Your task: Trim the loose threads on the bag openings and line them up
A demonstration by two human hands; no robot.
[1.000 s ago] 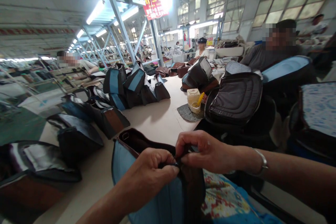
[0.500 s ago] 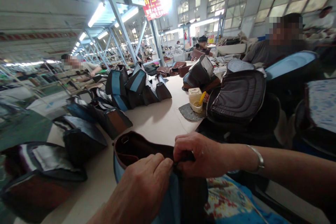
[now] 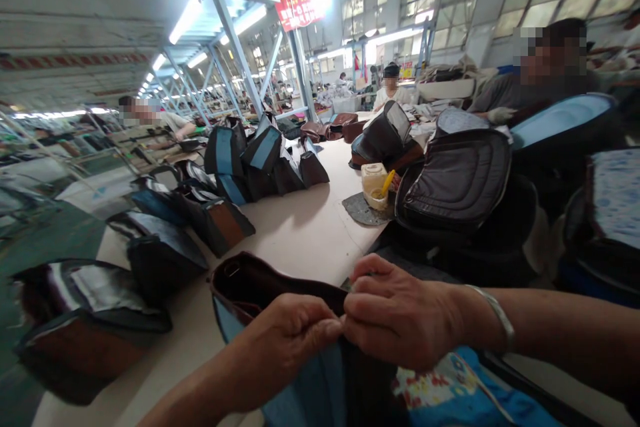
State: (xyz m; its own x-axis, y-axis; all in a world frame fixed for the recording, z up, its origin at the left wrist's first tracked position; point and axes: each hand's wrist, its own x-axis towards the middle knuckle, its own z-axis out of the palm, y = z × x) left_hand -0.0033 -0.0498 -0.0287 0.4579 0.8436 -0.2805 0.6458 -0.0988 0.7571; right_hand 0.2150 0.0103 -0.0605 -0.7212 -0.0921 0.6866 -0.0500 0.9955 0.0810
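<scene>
The blue bag (image 3: 305,383) stands open over the near part of the table (image 3: 300,227), its lower end cut off by the bottom of the view. Its dark brown rim (image 3: 250,280) curves away to the left. The left hand (image 3: 287,347) and right hand (image 3: 400,320) meet at the rim, fingers curled and pressed close, pinching it between them; the fingers hide exactly what they grip. A bangle (image 3: 493,317) circles the right wrist, and both forearms run out of view.

Open table stretches ahead of the bag. Well apart on the left, about four dark bags (image 3: 165,260) lie in a line, and behind them three blue-panelled bags (image 3: 235,160) stand in a tight cluster, with others partly hidden. To the right are one plastic tub (image 3: 374,185) with a yellow brush (image 3: 386,183) on one grey mat (image 3: 363,209), and a padded brown bag (image 3: 453,180) just beyond the right hand. A floral cloth (image 3: 435,380) lies below that hand, cut off by the frame. One co-worker (image 3: 530,93) sits beyond the padded bag.
</scene>
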